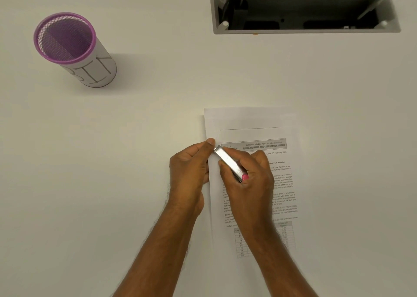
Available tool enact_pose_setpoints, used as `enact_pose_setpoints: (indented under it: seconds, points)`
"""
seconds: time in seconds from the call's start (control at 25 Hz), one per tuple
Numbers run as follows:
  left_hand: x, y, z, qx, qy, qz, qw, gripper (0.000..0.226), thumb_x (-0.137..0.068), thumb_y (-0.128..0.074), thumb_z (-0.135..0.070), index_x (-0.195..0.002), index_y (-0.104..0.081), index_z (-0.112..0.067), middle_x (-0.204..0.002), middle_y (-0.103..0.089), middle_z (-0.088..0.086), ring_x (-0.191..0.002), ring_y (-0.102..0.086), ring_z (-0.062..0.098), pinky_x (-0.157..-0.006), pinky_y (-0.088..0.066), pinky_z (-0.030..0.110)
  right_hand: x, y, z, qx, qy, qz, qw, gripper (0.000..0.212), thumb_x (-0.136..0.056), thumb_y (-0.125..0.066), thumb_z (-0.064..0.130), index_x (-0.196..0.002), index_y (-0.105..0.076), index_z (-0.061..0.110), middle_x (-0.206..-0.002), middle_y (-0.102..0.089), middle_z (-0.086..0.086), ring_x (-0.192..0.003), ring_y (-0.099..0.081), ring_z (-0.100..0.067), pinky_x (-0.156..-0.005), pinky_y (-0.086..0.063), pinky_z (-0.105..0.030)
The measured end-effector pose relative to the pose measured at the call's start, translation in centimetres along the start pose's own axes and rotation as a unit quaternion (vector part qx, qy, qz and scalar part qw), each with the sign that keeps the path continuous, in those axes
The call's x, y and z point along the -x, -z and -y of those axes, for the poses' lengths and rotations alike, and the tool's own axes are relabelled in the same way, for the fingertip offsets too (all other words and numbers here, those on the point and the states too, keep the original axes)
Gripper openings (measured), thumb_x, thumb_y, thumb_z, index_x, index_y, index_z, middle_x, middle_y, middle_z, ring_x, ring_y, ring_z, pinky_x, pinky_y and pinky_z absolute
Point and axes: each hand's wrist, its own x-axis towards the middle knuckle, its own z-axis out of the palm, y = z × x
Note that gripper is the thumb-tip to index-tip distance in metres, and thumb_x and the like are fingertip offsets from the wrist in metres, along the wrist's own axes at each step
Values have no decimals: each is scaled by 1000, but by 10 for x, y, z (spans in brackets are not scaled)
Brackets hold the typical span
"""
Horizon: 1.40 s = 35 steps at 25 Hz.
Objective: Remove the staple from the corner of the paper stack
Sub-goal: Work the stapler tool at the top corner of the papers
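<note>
A printed paper stack [250, 125] lies on the white desk, its upper sheet shifted slightly against the one below. My right hand [250, 179] grips a small silver stapler [226, 161] with a pink rear end, its front tip pointing at the sheet's upper left area. My left hand [189, 172] lies on the stack's left edge, fingers curled, with the thumb tip touching the paper right beside the stapler's tip. The staple itself is hidden behind thumb and tool.
A purple mesh cup [72, 48] wrapped in paper marked "BIN" stands at the far left. An open grey cable hatch [304, 10] is sunk into the desk at the back right. Bare white desk [135, 127] surrounds the paper.
</note>
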Motion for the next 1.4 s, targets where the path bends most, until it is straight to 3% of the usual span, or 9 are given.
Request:
enact_pose_setpoints:
  seconds: [0.16,0.32,0.56,0.76,0.96,1.08,1.28,1.4]
  points:
    - [0,-1,-1,3,7,-3,1000,35,-92,-74,-30,-58,-80,-38,-69,-80,-10,-63,-78,11,-52,-58,19,3,-3,-3,-4,-10,0,1000,33,-92,-74,24,-125,-72,22,-109,-61,2,-98,-66,-17,-75,-64,-33]
    - [1,-2,-1,1,10,-10,1000,42,-93,-71,-32,-54,-77,-47,-64,-78,-15,-60,-77,8,-49,-56,17,1,-6,0,-10,-20,-7,1000,30,-96,-69,32,-125,-68,24,-112,-62,6,-100,-65,-13,-79,-63,-31]
    - [1,-2,-2,12,4,-3,1000,42,-93,-71,-31,-57,-77,-50,-65,-78,-17,-62,-77,5,-49,-55,17,-2,0,-3,-9,-15,6,1000,33,-89,-78,22,-121,-71,23,-104,-62,4,-84,-66,-6,-65,-59,-16]
    - [-1,-1,0,7,4,-8,1000,32,-91,-74,-32,-61,-81,-38,-74,-81,-10,-68,-79,13,-54,-60,22,-7,7,-2,-15,-28,36,999,33,-89,-79,24,-121,-73,23,-104,-65,5,-87,-66,-5,-69,-57,-11]
    - [-1,0,0,5,0,2,1000,32,-91,-74,-31,-62,-81,-43,-74,-82,-10,-70,-79,12,-55,-59,20,-10,6,3,-4,-32,53,998,38,-91,-76,29,-128,-68,28,-112,-66,7,-93,-65,-8,-74,-59,-18]
    - [-2,-1,0,5,1,0,1000,33,-91,-74,-31,-62,-81,-43,-73,-81,-10,-70,-79,11,-54,-58,18,-9,2,5,-2,-42,46,998,39,-94,-73,30,-132,-67,26,-116,-66,2,-97,-67,-13,-79,-63,-30]
    - [-4,-1,3,5,12,-15,1000,31,-92,-74,-28,-61,-79,-32,-70,-80,-11,-67,-79,9,-50,-56,18,-5,-8,7,12,-65,14,998,36,-96,-69,36,-130,-68,26,-131,-64,-2,-109,-67,-17,-87,-63,-41]
    - [-4,-1,5,-10,10,-25,1000,18,-92,-74,-31,-74,-78,-31,-77,-82,-10,-75,-80,14,-58,-60,22,-3,-11,11,28,-56,-4,998,35,-95,-65,41,-127,-68,28,-116,-58,12,-94,-66,-8,-73,-59,-26]
